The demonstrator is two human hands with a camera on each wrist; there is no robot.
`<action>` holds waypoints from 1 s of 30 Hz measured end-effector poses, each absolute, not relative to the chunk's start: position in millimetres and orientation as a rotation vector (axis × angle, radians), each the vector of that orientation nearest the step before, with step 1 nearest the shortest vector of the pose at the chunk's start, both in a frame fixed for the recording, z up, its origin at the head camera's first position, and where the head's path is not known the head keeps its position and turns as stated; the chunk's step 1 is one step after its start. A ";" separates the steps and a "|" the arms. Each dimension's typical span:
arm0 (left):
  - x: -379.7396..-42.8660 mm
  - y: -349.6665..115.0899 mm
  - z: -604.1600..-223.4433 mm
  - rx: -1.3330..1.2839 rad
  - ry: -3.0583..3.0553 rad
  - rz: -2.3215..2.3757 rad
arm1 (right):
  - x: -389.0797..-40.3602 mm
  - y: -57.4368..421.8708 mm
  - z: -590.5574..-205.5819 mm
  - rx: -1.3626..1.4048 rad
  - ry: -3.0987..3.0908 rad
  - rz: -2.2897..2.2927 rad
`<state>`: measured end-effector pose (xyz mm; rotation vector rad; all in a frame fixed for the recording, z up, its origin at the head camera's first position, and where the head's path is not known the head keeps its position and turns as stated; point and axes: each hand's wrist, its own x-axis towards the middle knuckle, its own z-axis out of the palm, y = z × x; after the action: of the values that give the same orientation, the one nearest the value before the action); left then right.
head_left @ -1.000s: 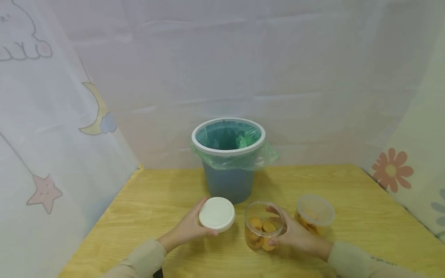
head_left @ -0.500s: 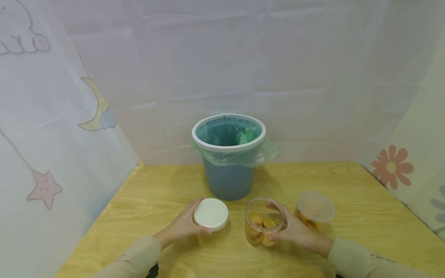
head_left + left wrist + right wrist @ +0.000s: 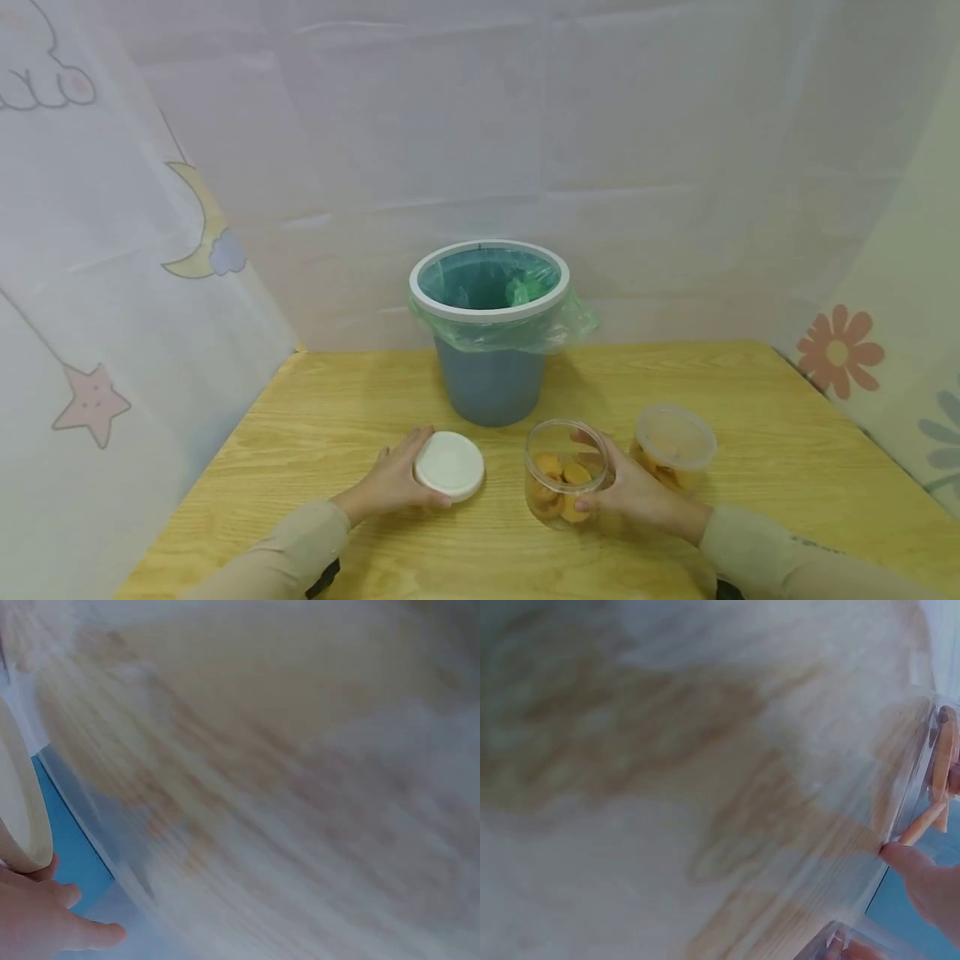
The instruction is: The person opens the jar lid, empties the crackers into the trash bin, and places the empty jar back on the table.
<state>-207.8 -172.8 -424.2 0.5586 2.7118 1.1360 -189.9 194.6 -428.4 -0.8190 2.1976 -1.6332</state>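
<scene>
My left hand (image 3: pixel 390 482) grips a round white lid (image 3: pixel 450 465) by its left side, fingers behind and thumb in front. In the left wrist view the lid's edge (image 3: pixel 34 810) shows at the far left above the hand. To the right, an uncovered clear plastic jar (image 3: pixel 531 479) stands on the table, part filled with round orange-brown biscuit-like pieces (image 3: pixel 576 474). My right hand (image 3: pixel 633 493) holds that jar around its right side, the thumb at the front; some fingers show through the clear wall. The right wrist view catches the thumb (image 3: pixel 907 859) against the jar.
Just behind the right hand stands a second clear tub with a translucent lid (image 3: pixel 678 437), holding similar orange-brown pieces. A blue bin (image 3: pixel 491 383) with a white rim and green bag liner stands further back on the wooden table (image 3: pixel 337 417). Printed cloth hangs behind and at both sides.
The left hand has carried the white lid leftward, away from the jar and down toward the table. The right hand keeps its hold on the jar, which stays in place. The head view has tilted slightly.
</scene>
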 end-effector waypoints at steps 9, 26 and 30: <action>-213.5 -182.0 -432.8 0.577 2.674 1.026 | -189.6 193.2 -426.6 -0.787 2.178 -1.635; -212.4 -188.8 -433.6 0.613 2.677 0.938 | -190.1 192.3 -425.2 -0.774 2.248 -1.626; -212.9 -191.2 -432.8 0.638 2.655 0.947 | -191.9 192.8 -423.2 -0.790 2.248 -1.629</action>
<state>-212.9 -191.2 -432.8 0.6382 2.6549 0.9470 -191.9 192.8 -423.2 -0.7896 2.2480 -1.6291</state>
